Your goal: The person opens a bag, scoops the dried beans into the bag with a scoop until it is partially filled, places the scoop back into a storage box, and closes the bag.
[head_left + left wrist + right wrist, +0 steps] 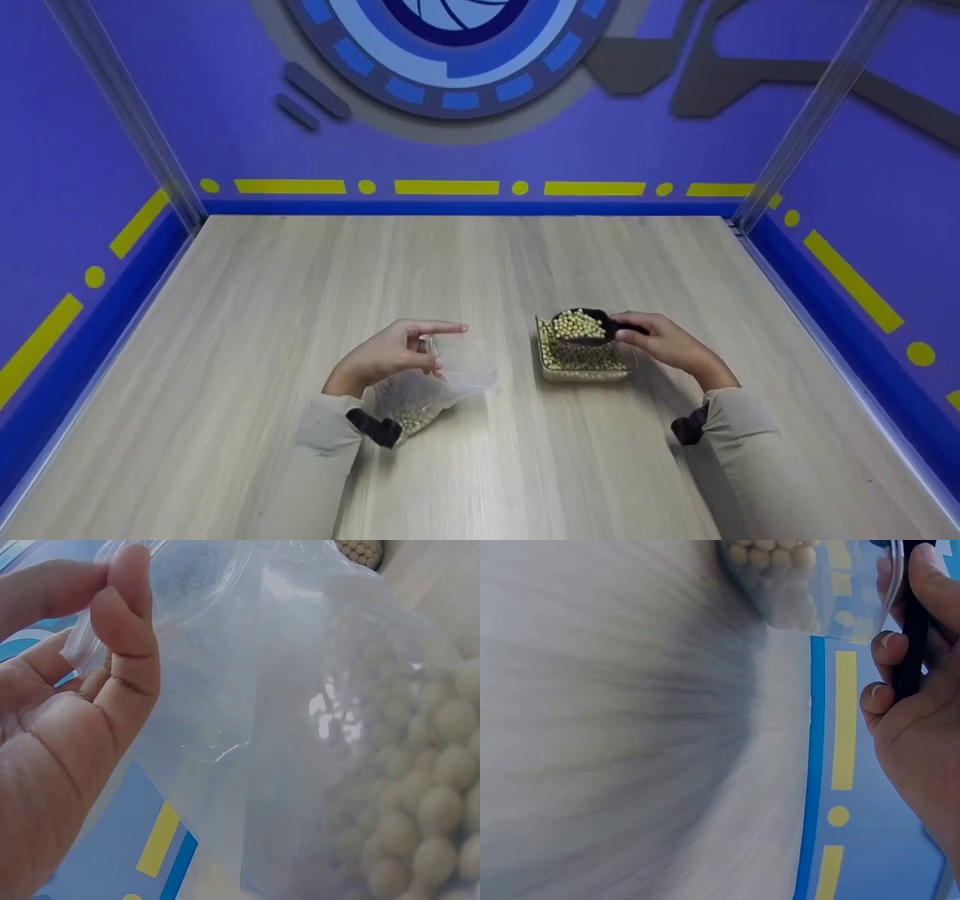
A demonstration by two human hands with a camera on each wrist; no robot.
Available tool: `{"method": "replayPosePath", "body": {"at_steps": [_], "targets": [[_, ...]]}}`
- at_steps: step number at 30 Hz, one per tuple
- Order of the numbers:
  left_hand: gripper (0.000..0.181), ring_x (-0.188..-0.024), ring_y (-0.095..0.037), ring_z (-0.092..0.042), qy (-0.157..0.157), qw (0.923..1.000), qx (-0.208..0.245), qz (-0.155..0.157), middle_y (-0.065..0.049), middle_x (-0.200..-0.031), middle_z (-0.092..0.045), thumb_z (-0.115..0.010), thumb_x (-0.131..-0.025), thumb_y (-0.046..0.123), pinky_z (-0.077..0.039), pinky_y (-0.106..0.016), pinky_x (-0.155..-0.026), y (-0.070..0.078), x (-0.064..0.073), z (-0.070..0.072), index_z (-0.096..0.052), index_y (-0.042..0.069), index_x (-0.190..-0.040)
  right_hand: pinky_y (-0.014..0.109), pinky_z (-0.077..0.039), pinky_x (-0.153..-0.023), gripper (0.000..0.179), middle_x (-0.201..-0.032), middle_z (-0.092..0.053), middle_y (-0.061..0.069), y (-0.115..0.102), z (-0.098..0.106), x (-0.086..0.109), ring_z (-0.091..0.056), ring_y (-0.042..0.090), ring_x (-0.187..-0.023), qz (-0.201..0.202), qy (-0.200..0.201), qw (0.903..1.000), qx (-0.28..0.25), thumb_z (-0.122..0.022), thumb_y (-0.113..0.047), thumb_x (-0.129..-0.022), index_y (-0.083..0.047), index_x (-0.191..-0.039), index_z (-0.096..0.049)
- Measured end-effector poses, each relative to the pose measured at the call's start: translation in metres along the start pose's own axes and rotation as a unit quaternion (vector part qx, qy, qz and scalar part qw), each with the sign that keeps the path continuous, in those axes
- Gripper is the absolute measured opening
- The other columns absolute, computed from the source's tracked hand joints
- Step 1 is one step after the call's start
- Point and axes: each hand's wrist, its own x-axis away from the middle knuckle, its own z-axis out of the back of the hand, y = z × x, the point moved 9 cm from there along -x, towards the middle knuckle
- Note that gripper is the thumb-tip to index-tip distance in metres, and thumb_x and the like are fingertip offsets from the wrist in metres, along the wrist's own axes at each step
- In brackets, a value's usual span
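Note:
My left hand (386, 352) pinches the top edge of a clear zip bag (469, 367) between thumb and fingers. Pale round beans (420, 817), likely soybeans, fill the bag's lower part, which rests on the table. In my right hand (671, 341) is the handle of a black scoop (596, 319), gripped by curled fingers. Beans heap up in the scoop's bowl. It is held over a clear rectangular container (589, 375) with more of the same beans inside. The right wrist view shows the black handle (913, 652) in the fingers, while the scoop's bowl is out of sight there.
A light wood-grain table (300, 285) lies under everything. Blue-purple panels with yellow marks (446, 187) enclose it at the back and both sides. The container stands to the right of the bag, with bare tabletop between them.

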Motion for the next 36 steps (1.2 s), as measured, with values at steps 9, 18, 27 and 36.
{"method": "replayPosePath", "body": {"at_steps": [9,18,27,36], "targets": [[0.057,-0.076,-0.031,-0.068,-0.002,1.0,0.002,-0.005,-0.004,-0.055,-0.055,-0.062,-0.085,-0.001,-0.057,-0.038,-0.077,0.002,0.0,-0.001,-0.05,0.009,-0.14,0.019,-0.045,-0.095,0.045,-0.14,-0.048,0.025,-0.003,0.002,0.0,-0.051,0.029,-0.125,0.006,0.01,0.9999,-0.004,-0.051,-0.024,-0.1,0.003,-0.135,-0.051],[0.058,-0.076,-0.023,-0.068,-0.007,0.9999,0.009,-0.002,-0.002,-0.059,-0.06,-0.063,-0.086,0.002,-0.057,-0.037,-0.077,0.001,0.0,-0.001,-0.048,0.008,-0.142,0.016,-0.046,-0.092,0.044,-0.135,-0.053,0.023,-0.011,-0.001,-0.003,-0.056,-0.001,-0.111,0.02,-0.001,0.9995,-0.023,-0.051,-0.024,-0.1,0.002,-0.136,-0.051],[0.057,-0.081,-0.039,-0.066,-0.006,1.0,-0.001,-0.005,-0.01,-0.061,-0.062,-0.061,-0.086,0.001,-0.055,-0.047,-0.08,0.001,-0.001,-0.001,-0.05,0.013,-0.141,0.025,-0.046,-0.098,0.044,-0.139,-0.049,0.024,-0.02,-0.002,-0.007,-0.05,0.032,-0.127,0.013,0.003,0.9998,-0.013,-0.05,-0.022,-0.1,0.003,-0.136,-0.05],[0.058,-0.075,-0.022,-0.068,-0.013,0.9998,0.013,-0.009,-0.003,-0.058,-0.061,-0.06,-0.086,-0.002,-0.057,-0.04,-0.078,0.0,0.0,-0.002,-0.049,0.008,-0.141,0.018,-0.045,-0.095,0.044,-0.138,-0.051,0.021,-0.032,-0.01,-0.014,-0.049,0.034,-0.126,0.019,-0.004,0.9998,-0.008,-0.051,-0.024,-0.1,0.0,-0.136,-0.052]]}}
